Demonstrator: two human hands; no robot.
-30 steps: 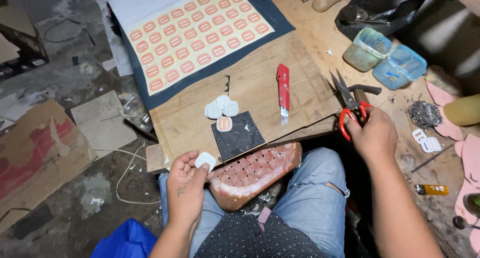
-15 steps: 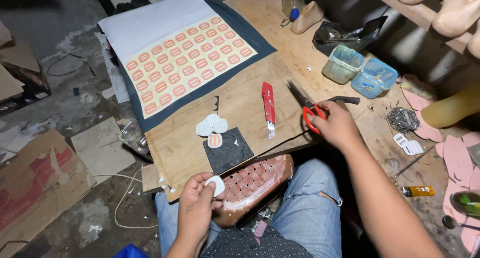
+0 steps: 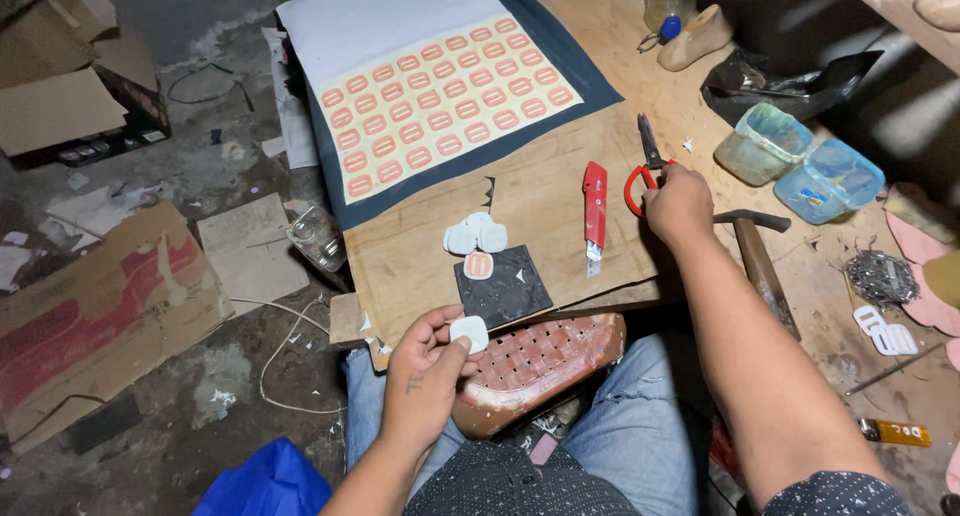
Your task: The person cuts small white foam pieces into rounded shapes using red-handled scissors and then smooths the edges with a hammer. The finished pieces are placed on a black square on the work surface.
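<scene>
Two hands busy: left hand [image 3: 425, 371] is pinching a white patch [image 3: 468, 332], right hand [image 3: 678, 204] is gripping red scissors [image 3: 645, 166] beside the box cutter [image 3: 594, 211].

Board [image 3: 540, 201]: bare wood, matt, scuffed. Scissors [image 3: 645, 161]: dull metal blades, glossy red plastic handles. Cutter [image 3: 594, 211]: red plastic, slight sheen. Sheet [image 3: 440, 101]: smooth paper on dark cloth. Shoe [image 3: 535, 366]: woven leather, glossy. Tubs [image 3: 800, 166]: translucent plastic.

red box cutter [image 3: 594, 210] laid on wooden board worktop [image 3: 545, 191], left of red-handled scissors [image 3: 645, 165] | steel-headed hammer [image 3: 757, 254] set right of scissors | sheet of printed oval labels [image 3: 441, 107] spread behind cutter
</scene>
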